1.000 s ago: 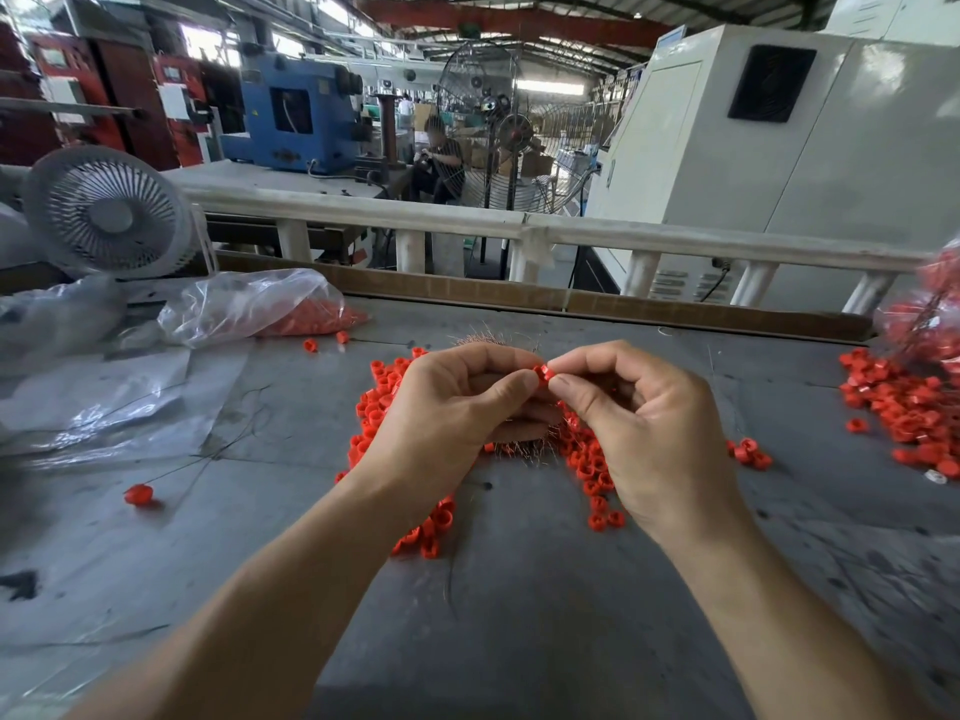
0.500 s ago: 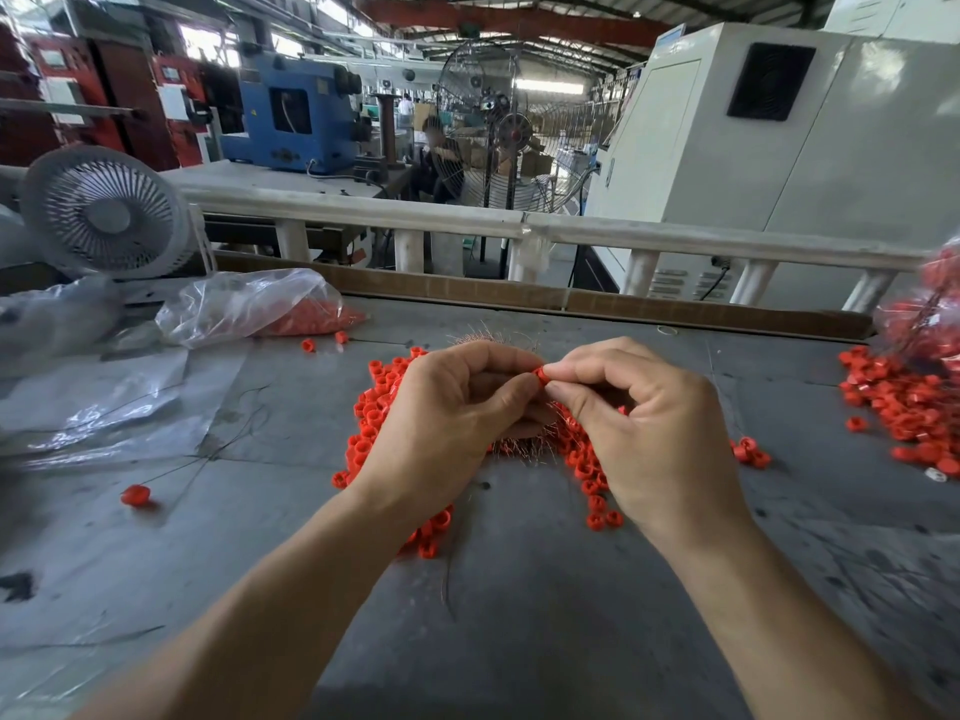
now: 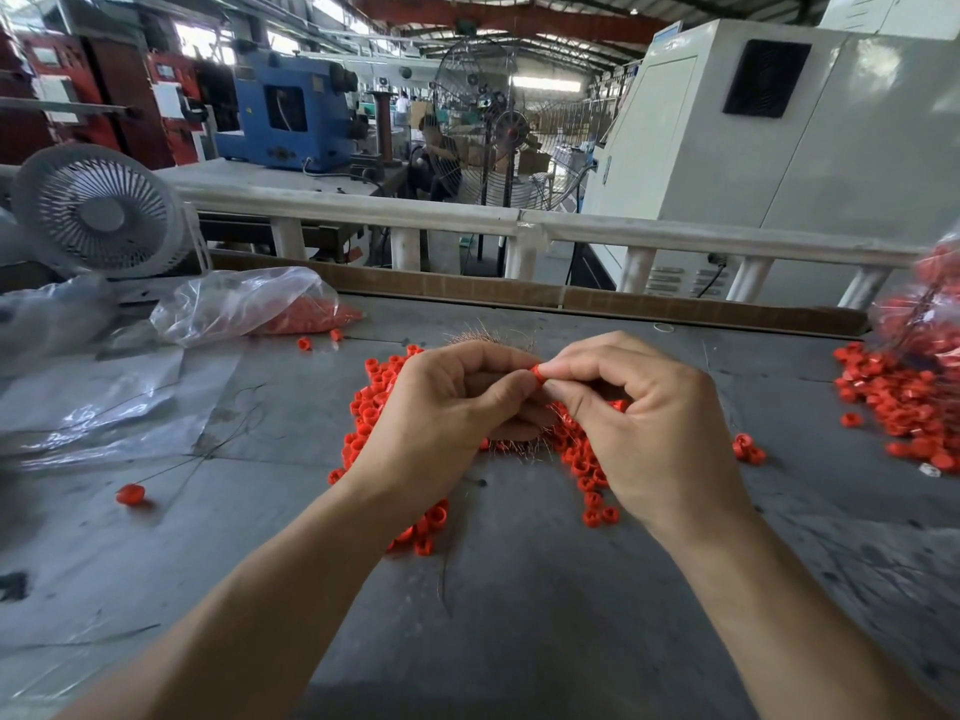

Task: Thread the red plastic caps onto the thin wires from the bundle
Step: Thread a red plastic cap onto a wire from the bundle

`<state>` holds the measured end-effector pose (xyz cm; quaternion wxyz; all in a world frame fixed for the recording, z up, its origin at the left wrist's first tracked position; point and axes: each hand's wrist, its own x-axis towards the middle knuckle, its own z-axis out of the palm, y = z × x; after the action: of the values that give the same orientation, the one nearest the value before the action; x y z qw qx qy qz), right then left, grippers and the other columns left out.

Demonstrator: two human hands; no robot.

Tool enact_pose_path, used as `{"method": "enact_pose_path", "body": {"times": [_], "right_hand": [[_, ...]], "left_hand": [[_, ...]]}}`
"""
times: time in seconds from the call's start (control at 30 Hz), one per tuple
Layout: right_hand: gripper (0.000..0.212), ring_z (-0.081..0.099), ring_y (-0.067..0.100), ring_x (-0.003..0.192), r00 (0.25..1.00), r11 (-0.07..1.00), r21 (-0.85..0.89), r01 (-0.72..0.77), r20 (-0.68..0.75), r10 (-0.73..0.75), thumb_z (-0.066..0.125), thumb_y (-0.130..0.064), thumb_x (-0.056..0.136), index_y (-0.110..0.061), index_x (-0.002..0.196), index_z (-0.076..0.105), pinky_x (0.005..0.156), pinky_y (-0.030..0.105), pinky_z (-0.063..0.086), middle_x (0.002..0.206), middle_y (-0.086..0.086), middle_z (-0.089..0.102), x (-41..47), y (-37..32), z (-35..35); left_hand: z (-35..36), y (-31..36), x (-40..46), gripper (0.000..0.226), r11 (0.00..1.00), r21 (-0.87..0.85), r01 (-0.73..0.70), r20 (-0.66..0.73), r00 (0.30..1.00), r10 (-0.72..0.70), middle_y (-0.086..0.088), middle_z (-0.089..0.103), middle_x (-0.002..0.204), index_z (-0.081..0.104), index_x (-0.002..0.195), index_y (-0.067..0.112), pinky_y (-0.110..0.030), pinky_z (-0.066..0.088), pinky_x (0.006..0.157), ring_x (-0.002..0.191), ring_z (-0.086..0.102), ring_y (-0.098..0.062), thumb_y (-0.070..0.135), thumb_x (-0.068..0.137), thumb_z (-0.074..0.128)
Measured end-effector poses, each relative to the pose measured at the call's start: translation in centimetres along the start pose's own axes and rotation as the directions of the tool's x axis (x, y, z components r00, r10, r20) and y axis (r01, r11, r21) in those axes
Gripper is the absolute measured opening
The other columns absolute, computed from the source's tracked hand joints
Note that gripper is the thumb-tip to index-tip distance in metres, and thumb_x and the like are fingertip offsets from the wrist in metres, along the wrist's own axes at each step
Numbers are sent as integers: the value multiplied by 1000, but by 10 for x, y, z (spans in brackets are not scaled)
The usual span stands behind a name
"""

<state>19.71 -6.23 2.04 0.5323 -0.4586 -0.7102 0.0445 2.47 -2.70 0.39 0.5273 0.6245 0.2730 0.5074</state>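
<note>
Both hands meet over the red cap pile [image 3: 374, 402] on the grey table [image 3: 519, 641]: my right hand [image 3: 654, 433] pinches one red cap [image 3: 536, 375], my left hand [image 3: 447, 423] curls on the wire bundle [image 3: 514, 441] just behind it.

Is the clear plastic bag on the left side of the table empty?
No, the clear plastic bag lying on the table has red caps showing through its near end.

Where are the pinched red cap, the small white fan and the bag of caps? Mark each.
pinched red cap [image 3: 538, 374], head view, its visible side between the fingertips
small white fan [image 3: 98, 213], head view, grille centre
bag of caps [image 3: 244, 304], head view, clear plastic top
</note>
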Motion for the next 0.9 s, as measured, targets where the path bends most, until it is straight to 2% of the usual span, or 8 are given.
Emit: {"method": "enact_pose_path", "body": {"times": [0.13,0.23,0.37,0.43,0.5,0.67,0.8,0.9], "right_hand": [[12,68,6,92,1000,1000,-29,2,6,-2,80,-5,85,-14,92,82,79,9,48,93,-9,72,-1,-1,0],[13,65,3,86,998,991,-121,59,10,-58,82,-9,85,-16,96,80,76,8,46,91,-11,69,-2,-4,1],[18,60,10,85,997,960,-272,68,-13,-74,82,-9,82,-17,96,75,76,27,51,92,-8,65,-6,-6,10],[15,61,17,89,996,929,-366,62,-37,-81,79,-10,82,-18,93,73,75,27,47,93,-7,65,-7,-8,14],[13,61,18,90,995,903,-427,58,-50,-87,78,-11,82,-19,91,72,72,22,40,92,-7,65,-8,-10,16],[8,59,18,90,990,899,-431,76,-73,-118,76,-12,84,-16,87,70,73,21,38,90,-7,65,-9,-9,15],[11,57,18,87,988,916,-389,96,-72,-134,78,-11,84,-15,84,68,74,29,44,86,-7,63,-8,-6,12],[12,55,18,84,985,927,-358,113,-82,-151,77,-7,85,-12,81,67,74,29,44,82,-5,61,-8,-6,12]], "left_hand": [[2,0,0,13,1000,5,7,-16,1000,-7,-14,78,93,72,106,6,-30,62,77,90,77,-28,6,97,63],[3,0,0,13,998,-50,41,-46,998,-43,-16,78,90,72,105,4,-33,64,78,85,77,-26,9,95,65],[5,-3,1,27,971,-182,158,-28,986,-166,-19,73,93,72,106,1,-45,60,90,89,70,-28,21,87,69],[7,-3,1,19,946,-238,223,-13,973,-232,-20,71,98,72,103,3,-49,55,96,94,66,-31,16,91,68],[7,-3,1,10,924,-275,266,-3,961,-278,-19,71,98,74,97,7,-44,58,92,94,66,-30,12,93,67],[4,0,1,14,910,-301,285,28,956,-291,-19,73,96,75,97,6,-41,61,87,89,72,-27,11,98,62],[5,0,1,15,922,-252,293,19,954,-298,-21,73,97,73,99,4,-40,62,84,89,73,-27,13,99,61],[5,0,1,16,930,-215,296,19,954,-299,-18,75,95,74,96,6,-34,63,74,85,74,-25,16,99,61]]}}
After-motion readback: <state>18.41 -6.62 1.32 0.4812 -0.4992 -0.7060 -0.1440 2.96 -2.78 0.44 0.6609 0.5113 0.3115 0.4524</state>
